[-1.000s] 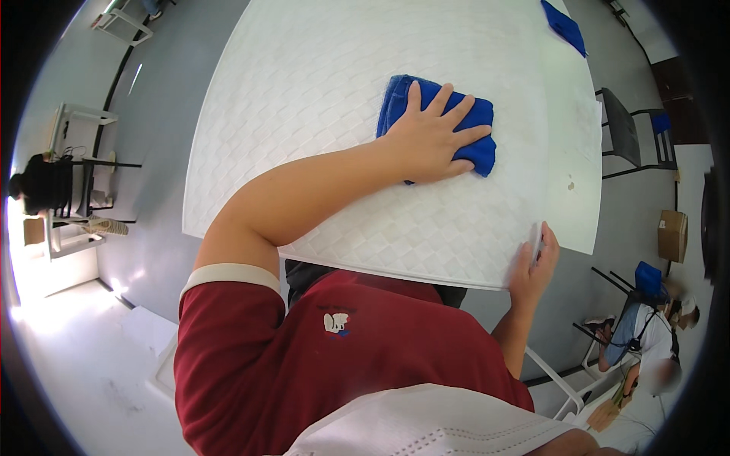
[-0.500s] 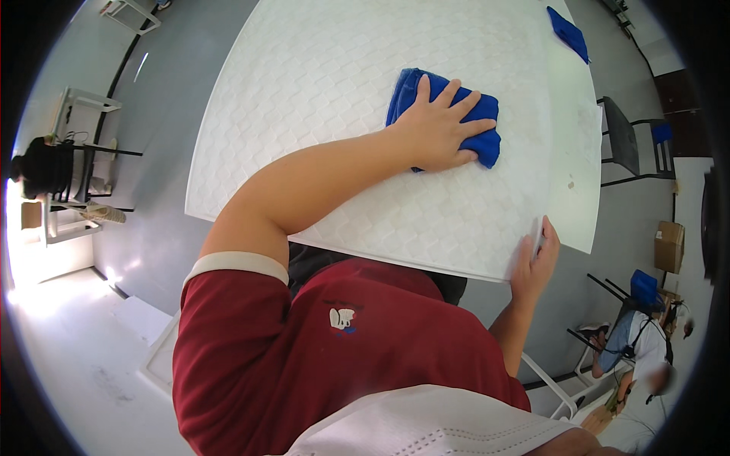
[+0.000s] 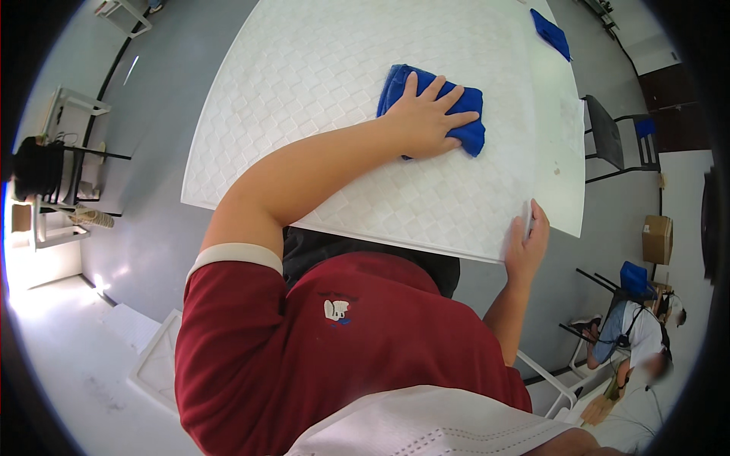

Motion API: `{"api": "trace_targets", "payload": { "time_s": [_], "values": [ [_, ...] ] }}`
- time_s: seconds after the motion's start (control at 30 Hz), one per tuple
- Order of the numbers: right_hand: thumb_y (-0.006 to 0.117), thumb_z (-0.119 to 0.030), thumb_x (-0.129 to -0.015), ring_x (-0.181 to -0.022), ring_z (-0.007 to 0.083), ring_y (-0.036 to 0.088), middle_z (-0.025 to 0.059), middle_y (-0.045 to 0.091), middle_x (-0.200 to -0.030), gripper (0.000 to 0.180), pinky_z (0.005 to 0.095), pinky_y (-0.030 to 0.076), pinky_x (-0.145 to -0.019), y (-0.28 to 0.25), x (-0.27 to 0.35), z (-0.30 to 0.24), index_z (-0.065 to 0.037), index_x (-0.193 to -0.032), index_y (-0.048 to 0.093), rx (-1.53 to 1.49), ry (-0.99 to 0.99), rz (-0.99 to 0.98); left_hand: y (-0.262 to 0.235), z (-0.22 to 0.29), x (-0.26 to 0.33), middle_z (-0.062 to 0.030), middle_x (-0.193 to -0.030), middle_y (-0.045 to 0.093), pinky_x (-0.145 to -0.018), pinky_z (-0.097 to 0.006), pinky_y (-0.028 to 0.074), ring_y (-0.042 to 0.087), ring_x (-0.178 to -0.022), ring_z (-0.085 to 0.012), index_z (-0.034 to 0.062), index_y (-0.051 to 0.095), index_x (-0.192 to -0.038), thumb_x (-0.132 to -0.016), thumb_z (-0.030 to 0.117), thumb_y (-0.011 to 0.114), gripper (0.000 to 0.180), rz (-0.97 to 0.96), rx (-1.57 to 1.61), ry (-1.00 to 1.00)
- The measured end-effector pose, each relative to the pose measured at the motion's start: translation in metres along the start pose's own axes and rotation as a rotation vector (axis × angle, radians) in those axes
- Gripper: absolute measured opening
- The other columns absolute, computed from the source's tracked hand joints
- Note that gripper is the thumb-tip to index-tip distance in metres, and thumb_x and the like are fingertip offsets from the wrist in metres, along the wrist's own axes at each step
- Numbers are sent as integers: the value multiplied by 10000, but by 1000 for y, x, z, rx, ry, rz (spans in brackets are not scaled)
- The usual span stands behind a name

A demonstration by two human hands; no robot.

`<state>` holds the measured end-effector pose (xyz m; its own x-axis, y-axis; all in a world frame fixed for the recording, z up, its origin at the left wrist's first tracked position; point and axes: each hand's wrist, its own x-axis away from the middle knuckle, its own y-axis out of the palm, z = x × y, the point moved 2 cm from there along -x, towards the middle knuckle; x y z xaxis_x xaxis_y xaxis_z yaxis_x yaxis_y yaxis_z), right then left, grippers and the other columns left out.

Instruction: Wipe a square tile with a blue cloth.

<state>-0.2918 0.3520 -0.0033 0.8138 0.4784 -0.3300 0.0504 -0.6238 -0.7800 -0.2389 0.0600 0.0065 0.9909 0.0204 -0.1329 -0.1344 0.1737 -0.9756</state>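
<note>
A large white panel [image 3: 304, 99] with a raised woven pattern lies in front of me, over a white table [image 3: 564, 152] whose smooth top shows along the right. My left hand [image 3: 430, 118] rests flat on a folded blue cloth [image 3: 472, 129] on the panel, fingers spread and palm down. The cloth's middle is hidden beneath the hand. At the panel's near right corner, my right hand [image 3: 527, 243] pinches the edge, thumb on the patterned side and fingers around the outside.
Another blue cloth [image 3: 550, 34] lies on the table at the far right. Beyond the table stand a dark chair [image 3: 604, 133] and a cardboard box [image 3: 657, 239]. At the lower right sits another person [image 3: 639, 334]. White frames and a black bag [image 3: 38, 167] are at the left.
The whole view has shifted slightly, so everything sits a little higher and further left. Both hands keep nearly the same places on the cloth and the panel's edge.
</note>
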Motion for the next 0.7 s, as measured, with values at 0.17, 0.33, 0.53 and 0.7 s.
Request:
{"api": "trace_targets", "payload": {
  "time_s": [0.17,0.33,0.53,0.7],
  "values": [
    [563,-135,-880,-1185,344,488,190,531,-1254,405,411,364,-1019,1,3,-1,2,-1259,522,3,-22,5,-4,-16,29,-128,-1542,252,-1092,-644,127,175,-1423,-389,303,396,-1434,-888,428,537,578,22,-17,-29],
    [562,-141,-886,-1192,347,481,191,526,-1264,399,417,361,-1022,0,3,-3,-4,-1259,524,17,-27,-2,-28,-55,68,-103,-1545,261,-1122,-593,115,162,-1435,-353,279,428,-1420,-912,311,522,517,28,39,-226],
    [571,-146,-880,-1200,355,471,194,522,-1271,405,420,352,-1030,-1,2,-7,-6,-1257,526,34,-35,-5,-34,-114,106,-153,-1525,284,-1118,-591,133,174,-1417,-413,253,436,-1415,-942,347,456,482,185,282,-263],
    [583,-147,-869,-1203,353,466,197,520,-1274,412,423,346,-1035,-1,2,-6,-9,-1253,530,47,-9,-13,-37,-91,106,-158,-1542,235,-1099,-638,114,132,-1418,-441,297,400,-1434,-919,395,483,531,-13,-24,-273]
  ]
}}
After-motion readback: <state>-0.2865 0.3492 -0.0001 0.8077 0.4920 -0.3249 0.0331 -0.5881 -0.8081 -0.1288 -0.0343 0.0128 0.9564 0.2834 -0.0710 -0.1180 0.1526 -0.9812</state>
